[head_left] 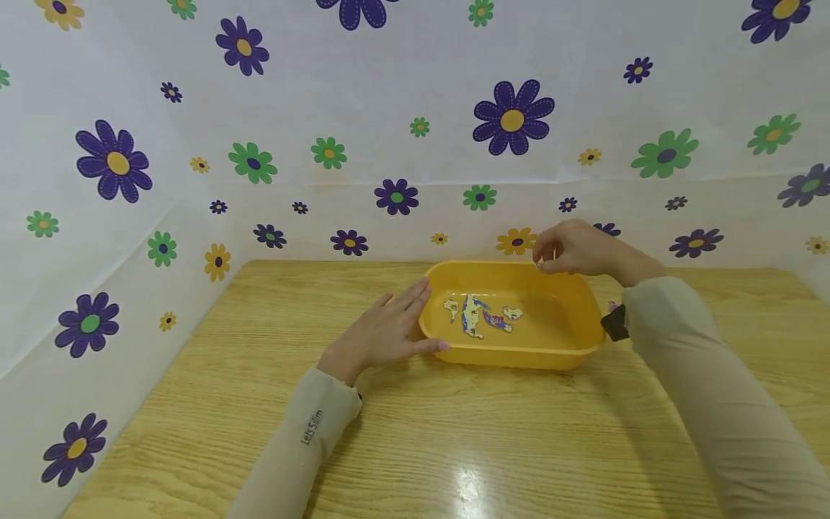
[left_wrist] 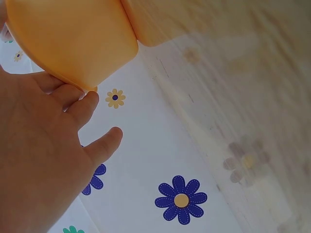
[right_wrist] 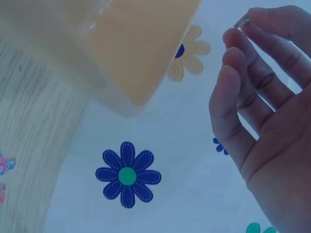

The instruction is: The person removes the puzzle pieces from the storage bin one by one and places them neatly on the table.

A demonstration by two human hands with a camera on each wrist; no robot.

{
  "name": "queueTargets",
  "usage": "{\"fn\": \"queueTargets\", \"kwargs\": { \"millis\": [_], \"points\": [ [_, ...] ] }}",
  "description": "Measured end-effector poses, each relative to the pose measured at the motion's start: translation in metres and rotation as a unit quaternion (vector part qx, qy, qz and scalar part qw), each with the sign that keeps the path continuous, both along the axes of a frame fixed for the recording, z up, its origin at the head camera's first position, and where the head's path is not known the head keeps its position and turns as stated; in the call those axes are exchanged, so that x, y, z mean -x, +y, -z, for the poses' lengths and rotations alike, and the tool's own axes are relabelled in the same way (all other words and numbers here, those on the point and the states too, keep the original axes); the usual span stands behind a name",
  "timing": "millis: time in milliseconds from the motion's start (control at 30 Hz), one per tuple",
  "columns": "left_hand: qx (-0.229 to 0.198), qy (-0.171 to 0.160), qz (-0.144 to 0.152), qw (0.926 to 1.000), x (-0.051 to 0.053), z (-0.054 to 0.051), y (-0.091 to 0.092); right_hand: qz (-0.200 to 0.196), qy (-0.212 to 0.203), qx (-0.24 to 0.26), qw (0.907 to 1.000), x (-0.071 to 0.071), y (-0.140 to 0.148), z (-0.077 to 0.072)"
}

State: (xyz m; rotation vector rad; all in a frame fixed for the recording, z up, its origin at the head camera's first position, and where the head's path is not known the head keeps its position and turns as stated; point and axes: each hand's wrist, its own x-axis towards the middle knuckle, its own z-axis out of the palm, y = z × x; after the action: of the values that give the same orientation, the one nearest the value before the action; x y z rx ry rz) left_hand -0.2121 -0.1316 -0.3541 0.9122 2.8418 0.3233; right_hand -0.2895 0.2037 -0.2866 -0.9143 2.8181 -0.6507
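wooden tabletop meets flowered white sheeting behind a yellow tub.

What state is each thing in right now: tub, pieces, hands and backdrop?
Yellow tub: upright, open-topped, holding several pieces
Pieces in the tub: lying loose on its floor
Small piece: pinched in the right hand
Right hand: near the tub's far rim
Left hand: touching the tub's left end
Pink pieces: lying outside the tub, partly cropped
Flowered backdrop: creased
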Motion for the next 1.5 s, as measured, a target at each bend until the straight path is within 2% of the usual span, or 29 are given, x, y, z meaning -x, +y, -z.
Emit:
{"fn": "queueTargets", "kwargs": {
  "millis": [267, 700, 967, 1500],
  "points": [
    [0.002, 0.004, 0.004, 1.0000, 0.000, 0.000, 0.000, 0.002, 0.014, 0.008, 0.9999, -0.004, 0.014, 0.003],
    [-0.003, 0.003, 0.000, 1.0000, 0.000, 0.001, 0.000, 0.022, 0.015, 0.013, 0.9996, -0.010, 0.039, 0.006],
    [0.001, 0.003, 0.000, 1.0000, 0.001, 0.001, 0.000, 0.038, 0.006, 0.009, 0.9992, -0.013, 0.053, 0.013],
    [0.001, 0.007, 0.000, 1.0000, 0.000, 0.001, 0.000, 0.057, 0.001, -0.003, 0.9984, -0.019, 0.076, 0.015]
  ]
}}
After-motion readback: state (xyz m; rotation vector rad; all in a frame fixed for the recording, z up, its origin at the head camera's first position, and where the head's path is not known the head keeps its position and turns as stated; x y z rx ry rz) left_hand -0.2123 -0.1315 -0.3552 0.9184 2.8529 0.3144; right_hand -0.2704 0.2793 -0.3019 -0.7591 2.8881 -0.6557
